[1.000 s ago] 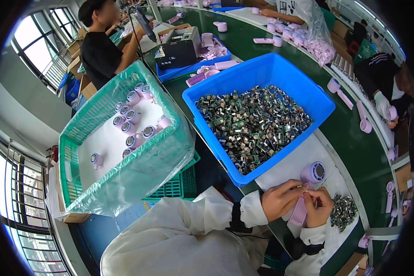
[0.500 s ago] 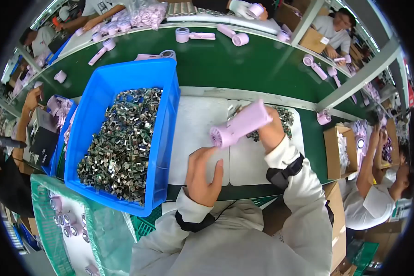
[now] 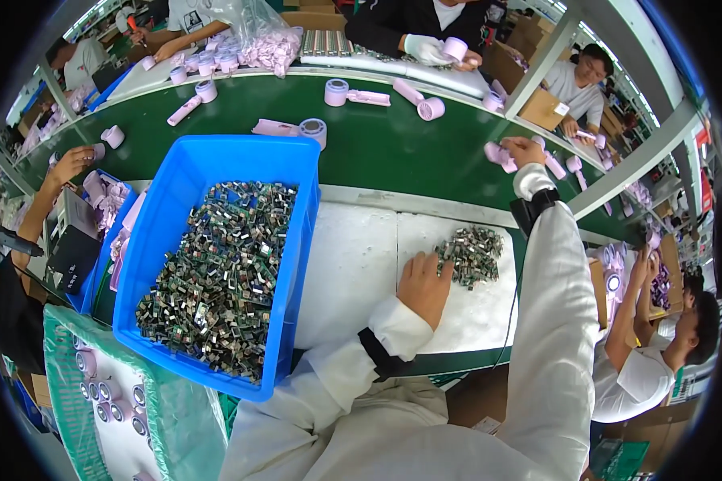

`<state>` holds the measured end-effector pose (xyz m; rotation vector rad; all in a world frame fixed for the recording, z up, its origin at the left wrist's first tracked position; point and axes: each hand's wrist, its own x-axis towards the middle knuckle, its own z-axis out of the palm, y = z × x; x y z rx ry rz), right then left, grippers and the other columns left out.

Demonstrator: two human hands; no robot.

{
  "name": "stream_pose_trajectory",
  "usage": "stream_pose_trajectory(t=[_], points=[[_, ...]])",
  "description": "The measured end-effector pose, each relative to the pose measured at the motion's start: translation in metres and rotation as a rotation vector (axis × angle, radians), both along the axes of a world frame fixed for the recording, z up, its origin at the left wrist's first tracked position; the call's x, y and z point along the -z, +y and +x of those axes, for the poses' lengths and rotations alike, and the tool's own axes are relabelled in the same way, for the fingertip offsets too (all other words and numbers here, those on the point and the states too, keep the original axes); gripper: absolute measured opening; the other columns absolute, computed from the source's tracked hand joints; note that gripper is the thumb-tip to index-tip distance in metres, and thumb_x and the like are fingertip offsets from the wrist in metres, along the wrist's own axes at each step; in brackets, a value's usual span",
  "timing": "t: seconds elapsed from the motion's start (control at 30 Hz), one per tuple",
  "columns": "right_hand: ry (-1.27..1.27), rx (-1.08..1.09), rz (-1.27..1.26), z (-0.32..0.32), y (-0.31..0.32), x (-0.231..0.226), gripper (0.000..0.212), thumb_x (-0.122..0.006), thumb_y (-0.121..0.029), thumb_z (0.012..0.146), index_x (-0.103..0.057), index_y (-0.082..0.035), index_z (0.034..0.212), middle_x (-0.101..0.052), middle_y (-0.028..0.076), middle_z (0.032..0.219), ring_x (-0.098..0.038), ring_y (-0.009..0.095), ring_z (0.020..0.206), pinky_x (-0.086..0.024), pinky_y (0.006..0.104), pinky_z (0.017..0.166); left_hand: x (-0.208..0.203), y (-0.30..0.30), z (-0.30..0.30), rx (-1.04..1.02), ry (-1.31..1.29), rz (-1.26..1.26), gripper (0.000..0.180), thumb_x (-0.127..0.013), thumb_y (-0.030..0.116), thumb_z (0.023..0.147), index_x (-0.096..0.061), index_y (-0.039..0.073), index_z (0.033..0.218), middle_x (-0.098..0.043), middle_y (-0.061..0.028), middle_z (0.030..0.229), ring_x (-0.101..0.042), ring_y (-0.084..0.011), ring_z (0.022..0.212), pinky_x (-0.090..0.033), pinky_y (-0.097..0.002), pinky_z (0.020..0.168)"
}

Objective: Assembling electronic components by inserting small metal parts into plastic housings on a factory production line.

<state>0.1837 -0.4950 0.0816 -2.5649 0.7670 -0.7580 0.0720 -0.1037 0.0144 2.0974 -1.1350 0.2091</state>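
On the white foam pad (image 3: 353,272), my left hand (image 3: 425,287) reaches to the near left edge of a heap of small green circuit boards (image 3: 477,255). Its fingers are slightly apart, the tips at the boards, and nothing shows in them. My right hand (image 3: 525,152) is stretched out over the green conveyor belt (image 3: 377,152), its fingers closed on a pink fan housing (image 3: 499,155). Part of that housing is hidden behind the fingers. Left of the pad stands a blue bin (image 3: 301,264) holding a large mass of the same small boards.
Several pink housings, such as a handled one (image 3: 367,98), lie along the belt. A metal post (image 3: 634,156) rises at the right. A green-lined crate (image 3: 180,425) with round pink parts stands lower left. Co-workers sit across the belt and at both sides; one wears a white glove (image 3: 427,50).
My right hand has carried the pink housing from above the pad out to the belt at the far right. My left hand has moved right to the circuit board heap. The view has shifted slightly.
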Motion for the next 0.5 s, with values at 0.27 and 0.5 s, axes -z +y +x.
stream_pose_trajectory(t=[0.27,0.5], points=[[0.288,-0.197,0.055,0.132,0.04,0.012,0.061,-0.078,-0.045,0.076,-0.068,-0.011,0.126,-0.071,0.015,0.113,-0.068,0.03,0.104,-0.052,0.0365,0.092,-0.017,0.018,0.007,-0.003,0.115,0.253,0.025,-0.067,0.009,0.085,-0.065,0.007,0.109,-0.06,-0.011,0.109,-0.061,-0.029,0.103,-0.05,-0.04,0.09],[0.219,-0.095,0.009,0.216,0.003,0.092,0.087,-0.075,-0.051,0.078,-0.042,-0.012,0.149,-0.053,0.028,0.138,-0.053,0.041,0.127,-0.045,0.0459,0.106,-0.038,0.089,0.012,-0.153,0.239,-0.066,0.03,-0.069,0.005,0.086,-0.067,0.007,0.115,-0.063,-0.0148,0.112,-0.066,-0.0322,0.097,-0.056,-0.0395,0.085]])
